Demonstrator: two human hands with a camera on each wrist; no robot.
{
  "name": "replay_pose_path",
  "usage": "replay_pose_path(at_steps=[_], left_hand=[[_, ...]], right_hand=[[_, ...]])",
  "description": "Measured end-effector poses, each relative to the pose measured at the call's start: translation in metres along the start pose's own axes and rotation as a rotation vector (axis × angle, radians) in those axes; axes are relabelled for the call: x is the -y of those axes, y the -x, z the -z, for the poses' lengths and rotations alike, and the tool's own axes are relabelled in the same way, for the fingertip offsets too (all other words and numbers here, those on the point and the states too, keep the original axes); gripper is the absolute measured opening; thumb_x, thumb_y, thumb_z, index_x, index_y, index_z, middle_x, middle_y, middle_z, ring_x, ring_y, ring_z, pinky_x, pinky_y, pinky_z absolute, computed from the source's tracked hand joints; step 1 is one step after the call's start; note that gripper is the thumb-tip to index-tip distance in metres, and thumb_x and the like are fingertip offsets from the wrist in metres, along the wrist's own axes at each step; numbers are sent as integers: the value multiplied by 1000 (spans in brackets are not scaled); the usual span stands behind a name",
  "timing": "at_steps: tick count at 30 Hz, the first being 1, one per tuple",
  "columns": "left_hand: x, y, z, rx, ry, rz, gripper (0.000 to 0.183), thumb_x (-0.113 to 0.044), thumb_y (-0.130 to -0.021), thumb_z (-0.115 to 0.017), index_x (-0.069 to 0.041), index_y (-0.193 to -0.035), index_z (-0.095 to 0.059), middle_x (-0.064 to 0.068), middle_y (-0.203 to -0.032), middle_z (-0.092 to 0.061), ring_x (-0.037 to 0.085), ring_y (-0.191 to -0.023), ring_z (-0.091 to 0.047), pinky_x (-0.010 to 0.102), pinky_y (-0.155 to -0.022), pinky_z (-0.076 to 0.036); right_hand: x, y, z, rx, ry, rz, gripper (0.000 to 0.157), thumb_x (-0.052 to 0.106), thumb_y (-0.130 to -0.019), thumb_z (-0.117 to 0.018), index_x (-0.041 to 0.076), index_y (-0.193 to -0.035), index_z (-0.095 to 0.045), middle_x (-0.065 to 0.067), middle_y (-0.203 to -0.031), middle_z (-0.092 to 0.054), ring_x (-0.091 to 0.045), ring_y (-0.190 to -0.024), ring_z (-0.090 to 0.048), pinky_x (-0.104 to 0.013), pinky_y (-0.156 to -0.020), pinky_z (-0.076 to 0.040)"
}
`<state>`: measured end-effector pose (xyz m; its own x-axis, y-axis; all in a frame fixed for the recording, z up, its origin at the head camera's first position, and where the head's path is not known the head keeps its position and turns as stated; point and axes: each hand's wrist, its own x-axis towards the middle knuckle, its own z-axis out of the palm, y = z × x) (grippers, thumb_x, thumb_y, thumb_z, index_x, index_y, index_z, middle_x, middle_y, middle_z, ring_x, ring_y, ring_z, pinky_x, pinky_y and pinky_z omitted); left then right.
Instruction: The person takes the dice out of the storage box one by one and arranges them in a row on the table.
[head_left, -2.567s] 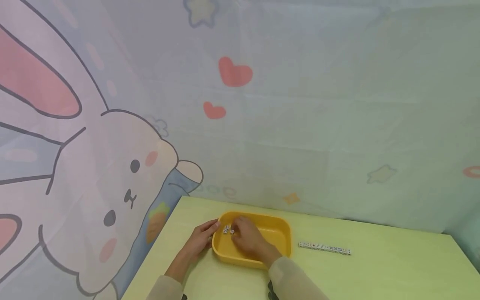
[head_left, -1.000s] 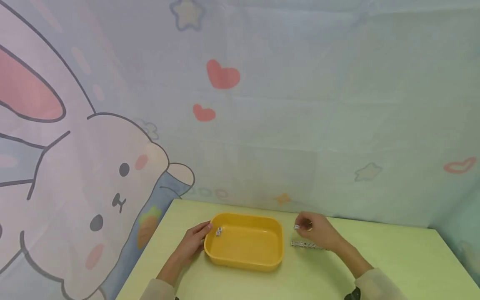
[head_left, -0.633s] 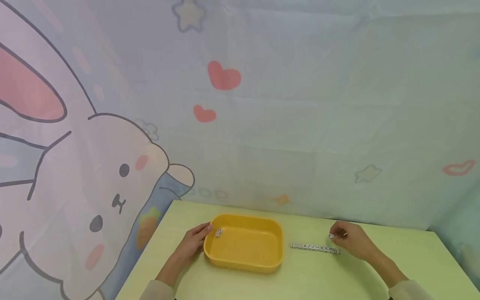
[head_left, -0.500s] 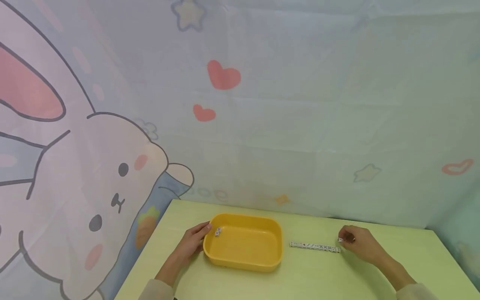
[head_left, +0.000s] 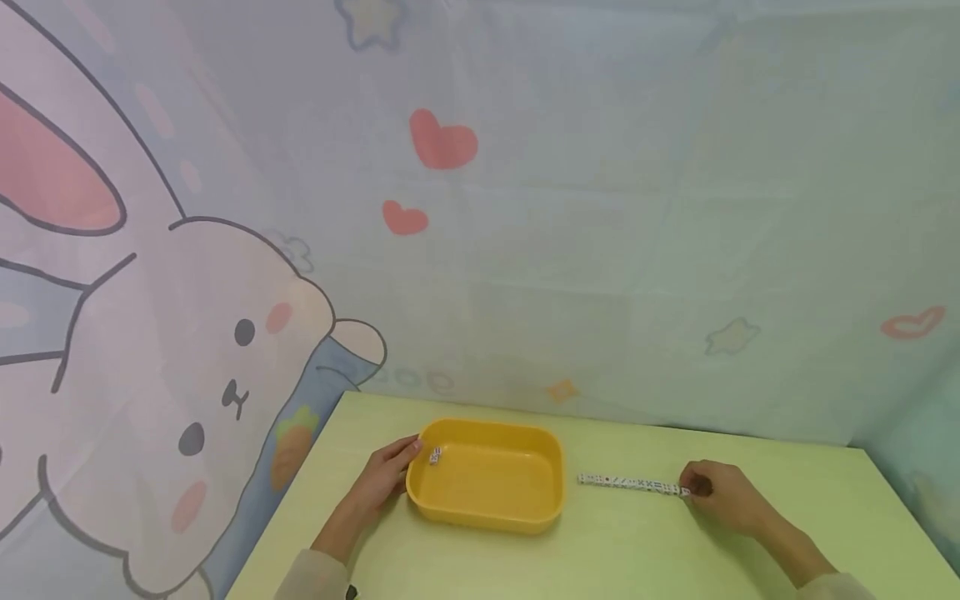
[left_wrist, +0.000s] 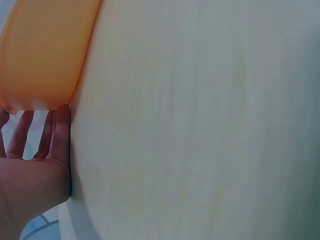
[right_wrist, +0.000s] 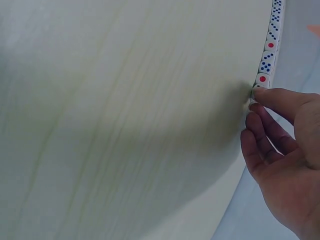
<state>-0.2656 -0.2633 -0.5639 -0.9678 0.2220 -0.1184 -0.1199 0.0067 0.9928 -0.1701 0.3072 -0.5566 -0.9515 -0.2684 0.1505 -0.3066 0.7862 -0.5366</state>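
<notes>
My left hand (head_left: 386,475) rests at the left end of a yellow plastic tray (head_left: 487,523), thumb by the rim. In the left wrist view its fingers (left_wrist: 61,132) reach fairly straight to the outer wall, which looks orange there. A couple of white dice (head_left: 435,456) lie inside the tray near that end. My right hand (head_left: 723,497) pinches a die (right_wrist: 258,89) between thumb and finger at the right end of a straight row of dice (head_left: 630,484). The held die is mostly covered by the thumb. The row's upper faces show blue and red pips in the right wrist view.
The pale yellow-green table (head_left: 525,567) carries the tray and the row, with the row right of the tray. A fabric backdrop (head_left: 600,208) with a printed rabbit and hearts hangs behind the table's back edge.
My right hand left the tray with a die, passed over the row and came down at its right end, where the row is longer. My left hand stayed at the tray.
</notes>
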Motion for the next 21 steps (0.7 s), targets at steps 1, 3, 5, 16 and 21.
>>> replay_pose_path(at_steps=[1,3,5,16,21], left_hand=[[-1,-1,0,-1,2,1,66,-42,-105,-67,0,-154,-52,22,-150,-57,33,-126,-64,38,-92,-62],[-2,-1,1,-5,-1,5,67,-43,-105,-67,1,-154,-52,23,-149,-57,33,-125,-65,38,-92,-61],[-2,0,2,-6,-8,10,69,-44,-104,-68,1,-154,-51,24,-150,-57,33,-125,-65,37,-92,-61],[-1,1,2,8,-7,-5,71,-45,-104,-67,3,-155,-49,26,-153,-53,38,-129,-63,41,-94,-61],[-2,-1,2,0,-7,0,71,-44,-104,-68,3,-154,-50,27,-152,-54,37,-127,-64,40,-93,-61]], right_hand=[[1,-1,0,0,-3,-3,14,0,-90,-79,10,-97,-72,5,-92,-69,-3,-81,-60,-25,-70,-55],[2,-1,0,-1,-3,-15,15,0,-89,-79,9,-99,-72,4,-92,-68,-3,-82,-59,-25,-71,-55],[3,-2,0,-2,-2,-20,15,2,-89,-80,8,-101,-73,4,-93,-68,-3,-82,-58,-25,-71,-54],[2,-4,-1,6,-16,-41,14,6,-88,-83,9,-100,-74,4,-88,-64,-4,-79,-55,-26,-68,-51],[5,-5,0,12,-27,-49,15,8,-89,-83,9,-100,-74,2,-90,-64,-5,-80,-55,-25,-68,-51]])
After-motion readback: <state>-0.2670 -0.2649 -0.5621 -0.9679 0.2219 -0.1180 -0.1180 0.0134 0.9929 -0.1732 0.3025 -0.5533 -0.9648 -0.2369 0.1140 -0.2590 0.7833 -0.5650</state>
